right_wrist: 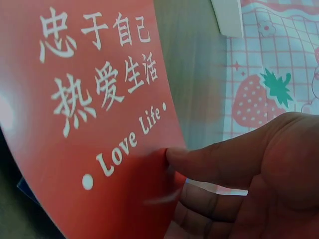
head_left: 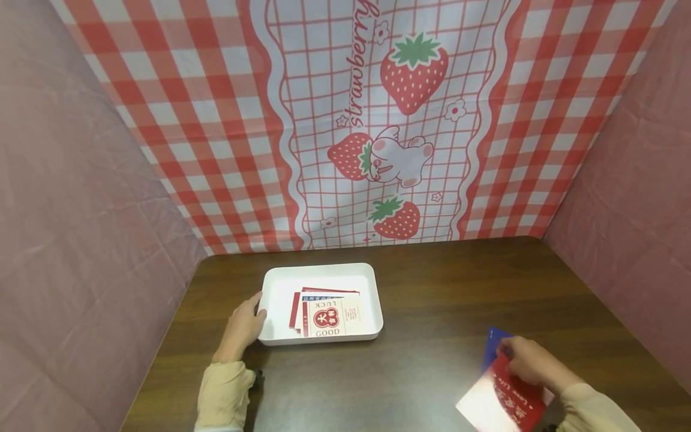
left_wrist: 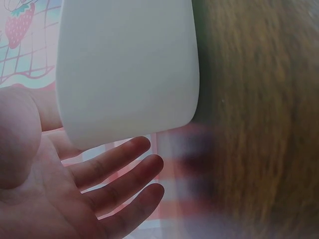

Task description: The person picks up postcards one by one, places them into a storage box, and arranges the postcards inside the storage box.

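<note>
A white tray (head_left: 281,279) stands on the table, holding several overlapping printed cards (head_left: 351,312); the top one reads "GOOD LUCK". At its left end is my left hand (head_left: 244,324), touching the rim. The left wrist view shows that hand's fingers (left_wrist: 124,186) loosely extended beside the tray's corner (left_wrist: 129,74), part of the hand hidden behind it. My right hand (head_left: 531,362) pinches a red card (right_wrist: 94,164) between thumb and fingers; white characters and "Love Life" are on it. Beyond the red card shows a blue card (head_left: 493,343), partly covered.
The dark wooden table (head_left: 432,300) spreads between the tray and my right hand. A red-checked strawberry cloth (head_left: 399,150) hangs at the back, and pink cloth walls (head_left: 92,210) stand on both sides.
</note>
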Demonstrator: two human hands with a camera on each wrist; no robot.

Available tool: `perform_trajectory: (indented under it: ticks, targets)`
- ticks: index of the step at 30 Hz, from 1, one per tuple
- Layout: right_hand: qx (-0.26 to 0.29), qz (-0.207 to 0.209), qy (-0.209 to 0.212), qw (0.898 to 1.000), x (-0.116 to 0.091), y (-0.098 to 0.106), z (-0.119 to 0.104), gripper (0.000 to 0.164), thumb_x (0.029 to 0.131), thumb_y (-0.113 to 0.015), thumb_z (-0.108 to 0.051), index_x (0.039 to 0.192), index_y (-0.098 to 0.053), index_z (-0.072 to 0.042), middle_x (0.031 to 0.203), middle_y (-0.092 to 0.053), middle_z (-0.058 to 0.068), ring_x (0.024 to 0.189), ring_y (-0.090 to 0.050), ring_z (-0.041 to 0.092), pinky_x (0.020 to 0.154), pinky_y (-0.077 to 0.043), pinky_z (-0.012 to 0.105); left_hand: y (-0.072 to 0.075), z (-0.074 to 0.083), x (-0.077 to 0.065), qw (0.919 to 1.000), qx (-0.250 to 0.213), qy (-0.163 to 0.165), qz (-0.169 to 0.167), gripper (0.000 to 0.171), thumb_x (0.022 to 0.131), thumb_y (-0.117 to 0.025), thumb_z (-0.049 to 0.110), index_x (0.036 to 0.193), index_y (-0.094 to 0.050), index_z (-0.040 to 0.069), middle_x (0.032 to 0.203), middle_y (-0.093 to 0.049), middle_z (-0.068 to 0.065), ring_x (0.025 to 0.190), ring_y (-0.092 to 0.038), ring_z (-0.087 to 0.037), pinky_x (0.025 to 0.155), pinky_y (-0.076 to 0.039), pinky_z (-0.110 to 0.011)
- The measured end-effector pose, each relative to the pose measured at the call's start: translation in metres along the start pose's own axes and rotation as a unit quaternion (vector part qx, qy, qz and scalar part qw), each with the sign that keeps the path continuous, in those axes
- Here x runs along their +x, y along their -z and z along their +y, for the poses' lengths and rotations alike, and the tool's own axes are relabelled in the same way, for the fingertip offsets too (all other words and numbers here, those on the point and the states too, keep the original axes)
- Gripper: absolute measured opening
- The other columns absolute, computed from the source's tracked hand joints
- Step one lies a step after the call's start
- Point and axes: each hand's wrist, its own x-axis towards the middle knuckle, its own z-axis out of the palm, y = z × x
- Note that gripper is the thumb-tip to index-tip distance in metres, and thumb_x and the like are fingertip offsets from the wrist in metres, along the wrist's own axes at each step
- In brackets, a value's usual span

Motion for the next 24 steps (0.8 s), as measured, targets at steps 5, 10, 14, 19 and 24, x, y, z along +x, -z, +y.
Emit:
perform_trajectory:
  ticks: [5,10,14,19,24]
  targets:
    - [0.036,0.001,-0.005,0.999,0.002,0.001,0.0,0.026,0.062,-0.06,0.006,0.086,-0.067,-0.004,0.07,-0.059,0.003,0.063,-0.05,0.016,0.054,-0.041,0.027,0.0,-0.001,0.0,1.0,-0.002,0.006,-0.003,0.053,0.097,-0.046,0.014,0.146,-0.038,-0.003,0.145,-0.043,-0.032,0.135,-0.041,-0.049,0.111,-0.033,-0.061]
    - [0.049,-0.014,0.005,0.999,0.002,0.004,0.003,0.026,0.066,-0.062,0.003,0.091,-0.07,-0.002,0.069,-0.056,0.002,0.063,-0.049,0.014,0.055,-0.041,0.025,0.0,-0.001,0.001,0.9999,-0.004,0.01,-0.007,0.053,0.097,-0.046,0.015,0.147,-0.037,-0.002,0.147,-0.041,-0.031,0.135,-0.039,-0.049,0.111,-0.032,-0.061]
    - [0.075,-0.041,0.019,0.996,0.003,0.007,0.008,0.024,0.071,-0.062,0.001,0.094,-0.069,0.003,0.071,-0.059,0.003,0.064,-0.051,0.011,0.056,-0.044,0.023,-0.001,-0.002,0.003,1.0,0.001,0.007,-0.003,0.053,0.097,-0.046,0.014,0.146,-0.039,-0.002,0.145,-0.042,-0.032,0.134,-0.04,-0.049,0.111,-0.033,-0.061]
    - [0.113,-0.067,0.026,0.991,0.004,0.009,0.012,0.023,0.075,-0.062,-0.001,0.095,-0.068,0.009,0.075,-0.062,0.004,0.065,-0.053,0.009,0.057,-0.046,0.022,-0.001,-0.002,0.004,1.0,0.0,0.005,-0.001,0.052,0.097,-0.046,0.014,0.146,-0.039,-0.002,0.144,-0.044,-0.032,0.134,-0.042,-0.049,0.11,-0.034,-0.061]
    - [0.153,-0.086,0.018,0.984,0.004,0.011,0.015,0.024,0.077,-0.062,0.0,0.097,-0.066,0.012,0.076,-0.06,0.005,0.066,-0.054,0.01,0.058,-0.046,0.022,-0.001,-0.002,0.004,0.9999,-0.004,0.011,-0.005,0.052,0.097,-0.046,0.014,0.146,-0.039,-0.003,0.144,-0.043,-0.032,0.134,-0.041,-0.048,0.11,-0.034,-0.061]
